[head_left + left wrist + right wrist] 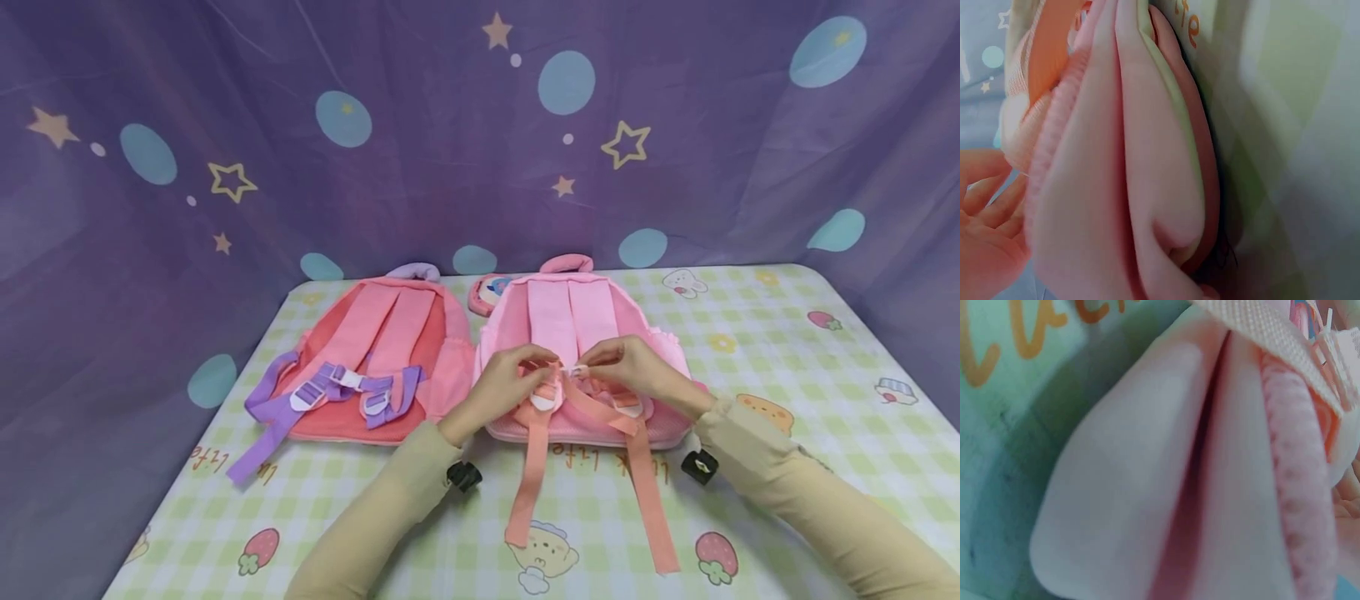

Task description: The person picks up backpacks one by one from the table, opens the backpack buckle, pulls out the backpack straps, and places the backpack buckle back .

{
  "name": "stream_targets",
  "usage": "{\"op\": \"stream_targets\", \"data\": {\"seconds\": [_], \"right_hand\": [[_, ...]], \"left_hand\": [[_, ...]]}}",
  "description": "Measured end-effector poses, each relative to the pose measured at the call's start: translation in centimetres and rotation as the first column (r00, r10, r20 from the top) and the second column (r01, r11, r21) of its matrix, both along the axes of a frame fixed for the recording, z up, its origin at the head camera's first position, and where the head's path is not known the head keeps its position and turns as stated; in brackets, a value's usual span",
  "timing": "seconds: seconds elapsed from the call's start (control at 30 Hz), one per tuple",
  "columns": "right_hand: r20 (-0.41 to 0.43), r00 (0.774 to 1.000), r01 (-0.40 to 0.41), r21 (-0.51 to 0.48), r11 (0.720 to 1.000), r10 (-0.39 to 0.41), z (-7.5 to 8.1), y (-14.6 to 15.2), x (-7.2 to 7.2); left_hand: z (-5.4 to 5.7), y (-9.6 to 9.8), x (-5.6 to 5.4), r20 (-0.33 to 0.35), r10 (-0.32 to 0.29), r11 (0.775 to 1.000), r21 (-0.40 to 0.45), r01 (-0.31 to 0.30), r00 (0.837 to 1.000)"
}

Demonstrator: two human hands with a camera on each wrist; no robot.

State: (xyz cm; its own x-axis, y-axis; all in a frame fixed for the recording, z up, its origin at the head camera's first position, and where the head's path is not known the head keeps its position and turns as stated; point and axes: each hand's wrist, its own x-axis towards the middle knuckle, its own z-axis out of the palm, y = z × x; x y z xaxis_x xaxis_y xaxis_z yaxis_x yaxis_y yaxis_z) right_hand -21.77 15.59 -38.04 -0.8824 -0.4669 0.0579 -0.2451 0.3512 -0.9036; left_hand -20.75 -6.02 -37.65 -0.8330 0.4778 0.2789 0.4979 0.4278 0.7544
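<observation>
A pink backpack (555,321) lies with its shoulder straps up, its orange straps (528,487) trailing toward the near side. Over its lower part, my left hand (504,385) pinches an orange strap end near a small white buckle (570,370). From the other side my right hand (637,367) pinches the buckle's other side between thumb and fingers. The fingertips of both hands nearly meet, and they partly hide the buckle. In the left wrist view, the backpack's side (1160,144) fills the middle; in the right wrist view, its padded edge (1147,456) hides most of the hand.
Left of it lies a red backpack (375,325) with purple straps (281,421) joined by a white buckle (349,380). A small pink item (486,293) with a cartoon picture sits behind. A checked cloth (787,358) covers the table; a purple curtain (450,167) hangs behind.
</observation>
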Motion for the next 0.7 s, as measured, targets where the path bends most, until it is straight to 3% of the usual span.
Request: {"op": "stream_targets", "data": {"seconds": [0.2,0.4,0.5,0.7], "right_hand": [[-0.079,0.996,-0.027,0.007,1.000,0.028,-0.2,0.2,0.1],[-0.095,0.995,-0.031,-0.002,1.000,0.031,-0.4,0.3,0.1],[-0.090,0.995,-0.036,-0.012,0.999,0.034,-0.4,0.4,0.1],[-0.088,0.995,-0.041,0.007,0.999,0.042,-0.4,0.6,0.0]], "left_hand": [[-0.1,0.5,-1.2,-0.102,-0.073,0.985,-0.162,0.055,0.992],[-0.2,0.9,-2.4,-0.212,-0.186,0.958,-0.258,0.129,0.960],[-0.3,1.0,-2.9,-0.230,-0.211,0.948,-0.285,0.141,0.950],[-0.2,1.2,-3.3,-0.207,-0.219,0.945,-0.289,0.154,0.953]]}}
